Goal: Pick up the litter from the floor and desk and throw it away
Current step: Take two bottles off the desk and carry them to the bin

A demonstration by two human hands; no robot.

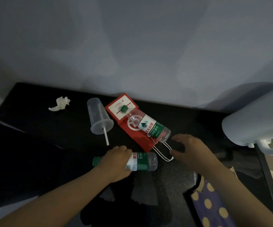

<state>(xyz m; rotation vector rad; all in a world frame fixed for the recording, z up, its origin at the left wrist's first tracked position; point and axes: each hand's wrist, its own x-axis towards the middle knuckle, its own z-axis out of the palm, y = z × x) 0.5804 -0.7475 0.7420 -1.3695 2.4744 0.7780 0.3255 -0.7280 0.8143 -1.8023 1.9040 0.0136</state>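
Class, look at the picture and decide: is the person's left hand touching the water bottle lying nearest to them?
Touching. The head view shows the left hand wrapped over the near bottle, fingers curled round it and hiding its upper part.

Desk centre crowded: red bag lies flat, upper bottle across it, tipped cup and straw just left. Left hand grips near bottle at the front. Bag handles loop between it and the spread right hand. Bare desk around crumpled tissue, far left. Pale jug blocks the right end; wall closes the back.
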